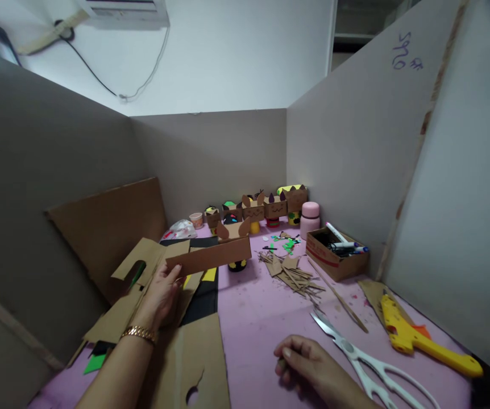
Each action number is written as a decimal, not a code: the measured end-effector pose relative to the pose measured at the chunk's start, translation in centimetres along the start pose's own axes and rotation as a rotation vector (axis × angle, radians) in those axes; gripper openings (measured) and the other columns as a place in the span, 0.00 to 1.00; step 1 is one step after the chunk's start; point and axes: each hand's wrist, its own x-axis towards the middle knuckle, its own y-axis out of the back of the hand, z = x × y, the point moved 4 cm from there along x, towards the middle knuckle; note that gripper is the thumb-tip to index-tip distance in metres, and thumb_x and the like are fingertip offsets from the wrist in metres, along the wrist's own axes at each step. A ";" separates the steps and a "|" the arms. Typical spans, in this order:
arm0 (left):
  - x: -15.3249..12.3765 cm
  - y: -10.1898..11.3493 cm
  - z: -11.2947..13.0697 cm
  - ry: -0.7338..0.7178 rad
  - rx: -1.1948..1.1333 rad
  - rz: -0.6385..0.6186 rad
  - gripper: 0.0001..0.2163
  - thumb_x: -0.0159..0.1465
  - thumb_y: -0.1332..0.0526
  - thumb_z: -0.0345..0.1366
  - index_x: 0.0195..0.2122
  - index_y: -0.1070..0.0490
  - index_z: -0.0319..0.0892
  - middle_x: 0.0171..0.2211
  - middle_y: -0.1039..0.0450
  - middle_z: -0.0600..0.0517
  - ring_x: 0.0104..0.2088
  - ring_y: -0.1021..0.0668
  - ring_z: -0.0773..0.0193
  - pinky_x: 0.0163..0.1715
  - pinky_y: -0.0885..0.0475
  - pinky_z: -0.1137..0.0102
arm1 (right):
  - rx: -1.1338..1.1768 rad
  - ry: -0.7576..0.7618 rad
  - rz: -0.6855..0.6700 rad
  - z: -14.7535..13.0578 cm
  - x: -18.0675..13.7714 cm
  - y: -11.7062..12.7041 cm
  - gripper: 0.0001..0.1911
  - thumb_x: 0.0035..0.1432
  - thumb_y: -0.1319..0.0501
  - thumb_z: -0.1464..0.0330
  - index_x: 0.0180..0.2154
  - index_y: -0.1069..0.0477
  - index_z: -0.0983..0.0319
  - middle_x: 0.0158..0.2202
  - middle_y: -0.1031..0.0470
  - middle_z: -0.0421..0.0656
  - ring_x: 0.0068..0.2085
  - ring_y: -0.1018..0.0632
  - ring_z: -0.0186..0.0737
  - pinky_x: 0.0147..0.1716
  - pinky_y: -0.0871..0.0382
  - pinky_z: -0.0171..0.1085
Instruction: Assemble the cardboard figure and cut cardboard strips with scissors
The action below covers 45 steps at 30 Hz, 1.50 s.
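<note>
My left hand (163,292), with a gold bracelet on the wrist, is closed on the end of a long cardboard strip (208,255). The strip points right and hides part of a cardboard figure (234,230) with pointed ears and a black base. My right hand (307,363) rests low over the pink table with its fingers curled together. A small brownish bit shows at its fingertips, too small to name. Beside that hand lie white-handled scissors (358,352), blades pointing away. Under my left forearm are cut cardboard sheets (202,352).
Several eared cardboard figures (253,210) stand along the back, near a pink bottle (310,220). A box of markers (334,261) and a yellow glue gun (415,335) sit at right. Cardboard scraps (290,275) lie mid-table. Grey partitions (211,142) enclose the table.
</note>
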 end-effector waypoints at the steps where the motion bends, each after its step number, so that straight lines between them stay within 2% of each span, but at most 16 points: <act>1: 0.0 0.0 0.0 0.000 0.001 -0.001 0.09 0.49 0.35 0.29 0.32 0.29 0.42 0.33 0.27 0.54 0.30 0.26 0.70 0.25 0.30 0.78 | -0.001 -0.003 -0.002 0.0 0.0 0.0 0.22 0.43 0.35 0.52 0.30 0.32 0.64 0.23 0.27 0.40 0.19 0.31 0.27 0.15 0.51 0.27; 16: 0.0 -0.3 -0.2 -0.015 0.020 -0.047 0.12 0.47 0.33 0.30 0.34 0.28 0.43 0.34 0.26 0.54 0.30 0.25 0.69 0.26 0.30 0.78 | -0.003 0.003 -0.022 0.6 0.2 -0.1 0.21 0.43 0.35 0.53 0.30 0.32 0.64 0.23 0.26 0.40 0.20 0.31 0.29 0.18 0.50 0.29; 22: 0.1 -0.1 -0.2 -0.023 0.024 -0.024 0.11 0.48 0.35 0.29 0.34 0.29 0.43 0.34 0.26 0.54 0.29 0.25 0.70 0.25 0.30 0.78 | 0.018 0.004 -0.017 0.3 0.2 -0.5 0.24 0.38 0.33 0.51 0.28 0.32 0.64 0.22 0.28 0.40 0.20 0.31 0.30 0.19 0.49 0.30; 30: -0.3 -0.4 0.5 -0.031 0.031 0.000 0.12 0.47 0.34 0.31 0.34 0.28 0.42 0.34 0.26 0.53 0.30 0.25 0.68 0.26 0.31 0.76 | 0.066 0.019 -0.047 1.2 0.6 -0.2 0.22 0.41 0.33 0.53 0.28 0.31 0.65 0.22 0.27 0.40 0.21 0.30 0.30 0.21 0.46 0.30; 34: -0.4 -0.5 0.8 -0.029 0.034 0.011 0.12 0.46 0.34 0.30 0.33 0.29 0.41 0.34 0.25 0.52 0.29 0.25 0.68 0.26 0.30 0.76 | 0.065 0.003 -0.043 1.2 0.5 -0.3 0.22 0.39 0.32 0.53 0.28 0.31 0.65 0.21 0.28 0.40 0.20 0.31 0.29 0.21 0.47 0.30; 45: 0.4 -0.2 0.2 -0.031 0.028 0.010 0.11 0.49 0.36 0.28 0.35 0.28 0.43 0.34 0.25 0.54 0.29 0.25 0.69 0.26 0.31 0.77 | 0.067 0.020 -0.069 1.5 0.8 -0.2 0.22 0.41 0.33 0.53 0.28 0.31 0.65 0.21 0.27 0.40 0.21 0.30 0.30 0.22 0.45 0.31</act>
